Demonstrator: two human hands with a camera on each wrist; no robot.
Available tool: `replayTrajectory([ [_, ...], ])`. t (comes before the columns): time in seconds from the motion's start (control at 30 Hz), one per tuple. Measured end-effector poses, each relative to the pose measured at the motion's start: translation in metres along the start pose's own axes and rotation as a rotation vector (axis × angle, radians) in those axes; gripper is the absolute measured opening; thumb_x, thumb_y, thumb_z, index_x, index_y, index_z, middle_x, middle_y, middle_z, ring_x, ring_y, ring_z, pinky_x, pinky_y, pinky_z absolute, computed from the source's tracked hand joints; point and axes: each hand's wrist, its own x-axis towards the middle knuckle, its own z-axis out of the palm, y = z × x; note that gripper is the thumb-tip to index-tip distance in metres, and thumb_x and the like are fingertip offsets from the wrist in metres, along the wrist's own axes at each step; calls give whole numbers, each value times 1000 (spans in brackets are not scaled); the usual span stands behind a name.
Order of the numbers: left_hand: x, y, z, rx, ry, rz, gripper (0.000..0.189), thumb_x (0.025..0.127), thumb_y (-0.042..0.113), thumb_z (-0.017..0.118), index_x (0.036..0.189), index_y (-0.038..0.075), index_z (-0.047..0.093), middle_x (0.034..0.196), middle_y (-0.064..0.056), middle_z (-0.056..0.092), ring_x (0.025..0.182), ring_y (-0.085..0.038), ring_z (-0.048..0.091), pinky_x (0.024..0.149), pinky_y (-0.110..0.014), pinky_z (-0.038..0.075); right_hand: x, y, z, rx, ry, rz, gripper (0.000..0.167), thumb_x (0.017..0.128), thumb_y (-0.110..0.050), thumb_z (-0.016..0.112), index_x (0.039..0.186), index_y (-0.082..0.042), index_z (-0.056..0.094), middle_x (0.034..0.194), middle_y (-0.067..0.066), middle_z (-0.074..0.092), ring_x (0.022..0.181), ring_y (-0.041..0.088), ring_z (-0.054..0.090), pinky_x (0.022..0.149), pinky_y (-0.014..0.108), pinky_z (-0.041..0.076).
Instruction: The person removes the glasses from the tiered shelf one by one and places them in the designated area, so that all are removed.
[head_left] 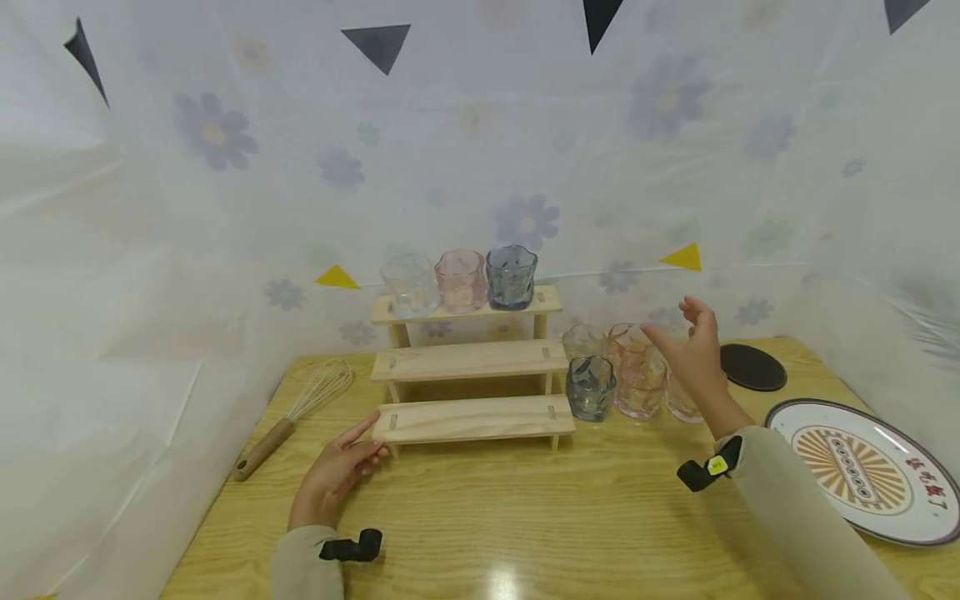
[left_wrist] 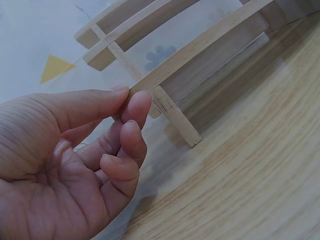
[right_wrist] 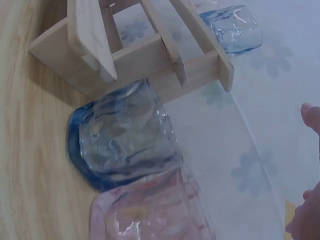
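A three-tier wooden stand [head_left: 474,419] stands mid-table. My left hand [head_left: 335,471] pinches the left end of its lowest board [left_wrist: 165,70] between thumb and index finger. On the top tier sit a clear glass [head_left: 411,287], a pink glass [head_left: 461,282] and a blue glass [head_left: 512,278]. My right hand [head_left: 693,354] is raised over a cluster of glasses right of the stand, fingers apart and holding nothing. In that cluster are a blue glass [head_left: 590,389] and a pink glass [head_left: 640,385]; the hand partly covers others behind.
A whisk [head_left: 292,421] lies left of the stand. Farther right are a black round disc [head_left: 753,367] and a large patterned plate [head_left: 892,433]. Flower-printed sheeting [head_left: 442,150] hangs close behind the table and along its sides.
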Motion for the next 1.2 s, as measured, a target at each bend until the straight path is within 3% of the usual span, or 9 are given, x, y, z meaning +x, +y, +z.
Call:
replayTrajectory([
  [0.33,0,-3,-3,20,24,-12,63,95,10,58,150,18,29,84,-1,70,71,-8,57,60,-20,42,18,-36,57,128,-85,-36,83,86,-32,70,146,-2,22,146,19,27,135,34,24,112,47,17],
  [0.53,-1,-3,-1,26,29,-18,64,94,12,59,150,18,29,85,1,70,72,-7,58,60,-20,42,28,-54,89,178,-172,-62,80,88,-23,69,147,0,20,147,22,26,136,36,24,111,49,17],
  [0.8,0,1,1,36,23,-19,63,95,13,59,150,19,29,86,-1,70,72,-7,57,60,-20,42,41,-77,122,166,-254,-44,86,85,-36,71,147,-3,21,146,18,30,135,31,27,111,46,20],
  [0.97,-1,2,1,35,38,-36,63,94,13,59,149,21,31,87,-2,70,73,-7,57,60,-20,42,49,-85,142,136,-290,-38,88,85,-35,72,149,-5,19,145,17,30,133,29,29,109,45,26],
  [1.2,1,-1,0,4,28,-29,61,95,9,56,150,20,30,86,0,69,74,-8,58,60,-20,42,55,-101,155,115,-315,-45,92,85,-44,69,150,-6,17,144,15,30,130,28,32,105,44,31],
])
